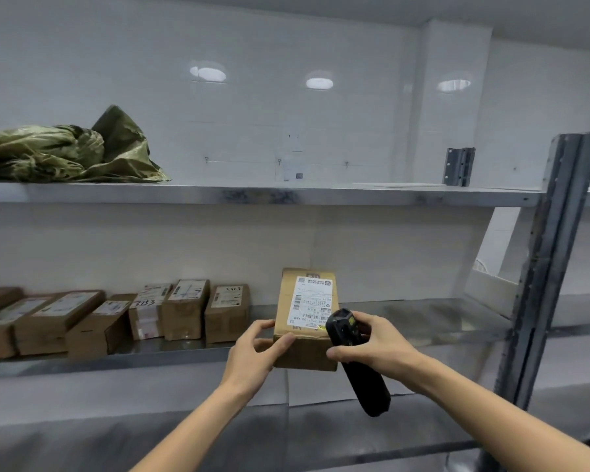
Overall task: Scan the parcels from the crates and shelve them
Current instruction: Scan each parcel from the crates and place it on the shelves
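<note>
A brown cardboard parcel (304,315) with a white shipping label on top is held out in front of the middle metal shelf (184,352). My left hand (256,356) grips its near left corner. My right hand (372,345) is closed around a black handheld scanner (355,362), whose head rests over the near right edge of the label. Further left, a row of several labelled cardboard parcels (184,310) stands on the same shelf.
A crumpled green woven sack (65,151) lies on the upper shelf (286,194) at the left. A grey steel upright (545,267) stands at the right. White wall panels close the back. A lower shelf edge (218,434) runs under my arms.
</note>
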### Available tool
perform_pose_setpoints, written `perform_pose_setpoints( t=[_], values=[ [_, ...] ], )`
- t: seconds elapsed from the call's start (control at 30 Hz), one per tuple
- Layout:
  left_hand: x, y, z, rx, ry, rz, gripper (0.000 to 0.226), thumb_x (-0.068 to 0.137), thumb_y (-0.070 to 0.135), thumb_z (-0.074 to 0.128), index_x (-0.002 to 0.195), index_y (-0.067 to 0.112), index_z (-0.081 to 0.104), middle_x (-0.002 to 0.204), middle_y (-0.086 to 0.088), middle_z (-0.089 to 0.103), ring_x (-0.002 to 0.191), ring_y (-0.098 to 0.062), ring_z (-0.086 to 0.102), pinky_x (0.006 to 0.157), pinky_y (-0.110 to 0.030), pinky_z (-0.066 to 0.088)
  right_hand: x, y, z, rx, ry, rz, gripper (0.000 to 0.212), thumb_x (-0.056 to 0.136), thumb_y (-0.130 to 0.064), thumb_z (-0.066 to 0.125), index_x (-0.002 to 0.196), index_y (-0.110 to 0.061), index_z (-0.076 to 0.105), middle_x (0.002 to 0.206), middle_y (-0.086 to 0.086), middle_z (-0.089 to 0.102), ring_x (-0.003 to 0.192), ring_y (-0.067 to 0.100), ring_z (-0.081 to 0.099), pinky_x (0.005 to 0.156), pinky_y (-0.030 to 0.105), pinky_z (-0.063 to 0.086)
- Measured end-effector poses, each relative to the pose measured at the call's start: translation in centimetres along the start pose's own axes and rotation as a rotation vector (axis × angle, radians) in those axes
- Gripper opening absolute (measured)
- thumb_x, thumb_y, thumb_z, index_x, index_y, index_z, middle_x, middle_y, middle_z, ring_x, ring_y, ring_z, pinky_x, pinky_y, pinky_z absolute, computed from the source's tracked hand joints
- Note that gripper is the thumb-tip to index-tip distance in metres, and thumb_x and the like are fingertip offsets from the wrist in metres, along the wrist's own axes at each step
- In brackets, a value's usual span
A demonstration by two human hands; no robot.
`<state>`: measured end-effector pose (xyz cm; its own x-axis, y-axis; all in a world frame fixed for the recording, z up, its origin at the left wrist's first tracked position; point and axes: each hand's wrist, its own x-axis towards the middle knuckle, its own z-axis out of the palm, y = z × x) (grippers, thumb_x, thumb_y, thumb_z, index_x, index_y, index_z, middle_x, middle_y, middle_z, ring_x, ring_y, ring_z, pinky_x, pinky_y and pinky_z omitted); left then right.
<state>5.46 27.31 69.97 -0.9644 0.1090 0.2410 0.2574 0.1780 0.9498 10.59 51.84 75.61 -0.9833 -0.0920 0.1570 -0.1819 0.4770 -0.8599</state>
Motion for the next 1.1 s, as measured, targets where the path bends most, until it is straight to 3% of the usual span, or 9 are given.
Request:
perform_pose_setpoints(
  t=[0.1, 0.27, 0.37, 0.5, 0.6, 0.67, 0.83, 0.93, 1.1],
  values=[
    [1.7, -2.0, -0.7, 0.044, 0.070, -0.018, 0.062, 0.066, 0.070, 0.074, 0.120, 0.041, 0.063, 0.108, 0.006, 0.072, 0.105, -0.014, 0.066, 0.081, -0.037, 0.061, 3.0, 1.3, 1.3, 0.003, -0.047, 0.026, 0.063, 0.073, -0.031, 0.094, 0.129, -0.031, 0.066, 0.115, -0.017, 0.075, 0.102, 0.003, 0.071, 0.081, 0.016, 0.055],
    [5.0, -5.7, -1.0, 0.067, 0.142, -0.077, 0.077, 0.061, 0.071, 0.074, 0.126, 0.031, 0.064, 0.116, 0.006, 0.070, 0.108, -0.013, 0.065, 0.079, -0.036, 0.063, 8.6, 3.9, 2.8, 0.007, -0.141, 0.033, 0.059, 0.075, -0.029, 0.093, 0.125, -0.037, 0.061, 0.111, -0.021, 0.069, 0.098, -0.002, 0.066, 0.067, 0.005, 0.049],
    [7.2, -7.9, -1.1, 0.074, 0.195, -0.112, 0.082, 0.060, 0.070, 0.076, 0.129, 0.026, 0.064, 0.119, 0.003, 0.069, 0.109, -0.014, 0.066, 0.080, -0.035, 0.063, 11.9, 5.7, 3.4, 0.002, -0.176, 0.042, 0.059, 0.073, -0.032, 0.093, 0.123, -0.034, 0.062, 0.110, -0.018, 0.071, 0.097, -0.002, 0.067, 0.072, 0.007, 0.051],
    [9.4, -9.7, -1.0, 0.018, 0.181, -0.163, 0.075, 0.064, 0.068, 0.078, 0.126, 0.029, 0.063, 0.115, 0.006, 0.071, 0.106, -0.015, 0.068, 0.082, -0.036, 0.062, 15.3, 7.7, 4.3, -0.004, -0.206, 0.057, 0.057, 0.070, -0.035, 0.094, 0.120, -0.032, 0.067, 0.107, -0.011, 0.075, 0.096, 0.005, 0.071, 0.079, 0.019, 0.056],
    [10.8, -10.2, -0.9, -0.031, 0.215, -0.179, 0.041, 0.071, 0.054, 0.079, 0.105, 0.034, 0.068, 0.098, 0.014, 0.075, 0.098, -0.015, 0.072, 0.076, -0.033, 0.062, 17.4, 8.5, 4.7, 0.015, -0.207, 0.047, 0.055, 0.070, -0.031, 0.095, 0.117, -0.035, 0.068, 0.105, -0.011, 0.076, 0.096, 0.006, 0.072, 0.085, 0.025, 0.058],
    [11.7, -10.3, -1.0, -0.051, 0.233, -0.169, 0.030, 0.077, 0.043, 0.078, 0.104, 0.034, 0.067, 0.101, 0.011, 0.074, 0.098, -0.015, 0.072, 0.072, -0.031, 0.062, 18.5, 8.6, 4.8, 0.022, -0.222, 0.049, 0.057, 0.070, -0.030, 0.096, 0.119, -0.036, 0.067, 0.106, -0.011, 0.075, 0.096, 0.008, 0.072, 0.083, 0.024, 0.058],
    [14.0, -10.5, -1.2, 0.039, 0.296, -0.162, 0.021, 0.084, 0.038, 0.078, 0.099, 0.032, 0.065, 0.104, 0.007, 0.072, 0.096, -0.012, 0.069, 0.076, -0.040, 0.063, 21.0, 9.0, 4.9, 0.012, -0.207, 0.037, 0.055, 0.069, -0.025, 0.096, 0.117, -0.033, 0.070, 0.099, -0.012, 0.077, 0.084, 0.003, 0.073, 0.070, 0.016, 0.055],
    [15.2, -11.1, -1.2, 0.147, 0.365, -0.177, 0.035, 0.077, 0.052, 0.081, 0.097, 0.026, 0.068, 0.099, 0.006, 0.073, 0.094, -0.015, 0.070, 0.080, -0.045, 0.062, 22.3, 9.2, 4.9, 0.012, -0.212, 0.038, 0.056, 0.069, -0.023, 0.096, 0.117, -0.034, 0.071, 0.099, -0.016, 0.077, 0.082, -0.002, 0.072, 0.067, 0.010, 0.052],
    [16.3, -11.0, -1.2, 0.144, 0.427, -0.221, 0.036, 0.075, 0.048, 0.084, 0.090, 0.018, 0.070, 0.093, -0.003, 0.073, 0.085, -0.020, 0.072, 0.066, -0.041, 0.064, 23.7, 9.4, 5.0, 0.009, -0.233, 0.041, 0.055, 0.069, -0.025, 0.096, 0.116, -0.038, 0.070, 0.098, -0.018, 0.076, 0.080, -0.005, 0.071, 0.064, 0.007, 0.049]
  ],
)
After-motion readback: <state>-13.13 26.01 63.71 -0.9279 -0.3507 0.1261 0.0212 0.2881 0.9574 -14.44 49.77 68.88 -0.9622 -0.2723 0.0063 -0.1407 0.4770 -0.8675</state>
